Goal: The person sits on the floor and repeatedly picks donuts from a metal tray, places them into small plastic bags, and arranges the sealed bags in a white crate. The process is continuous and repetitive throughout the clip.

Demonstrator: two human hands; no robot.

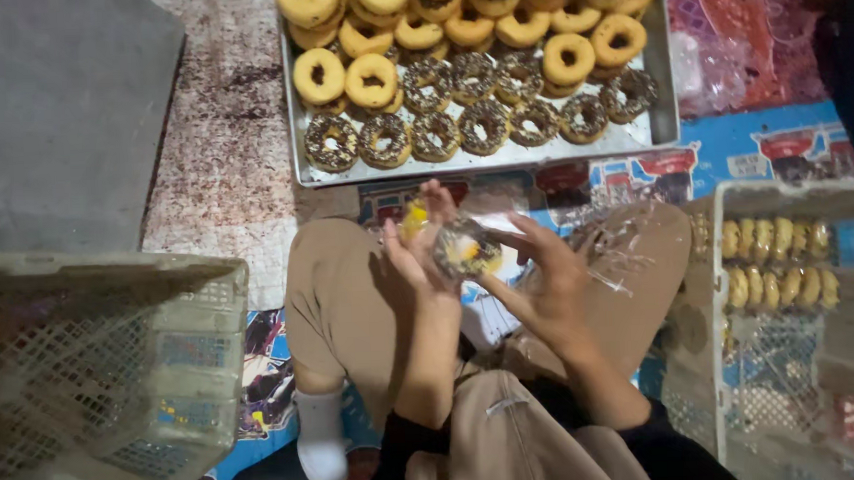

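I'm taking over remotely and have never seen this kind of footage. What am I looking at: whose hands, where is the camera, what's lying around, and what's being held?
There is one picture, from a camera worn on a person's head, looking down at their own lap and hands as they sit on a patterned floor mat. No machine is involved. The left hand and the right hand together hold a chocolate-sprinkled doughnut in a clear plastic wrapper. Ahead lies a metal tray of doughnuts, some plain, some sprinkled. A pale plastic crate stands at the left; another crate at the right holds rows of wrapped doughnuts.
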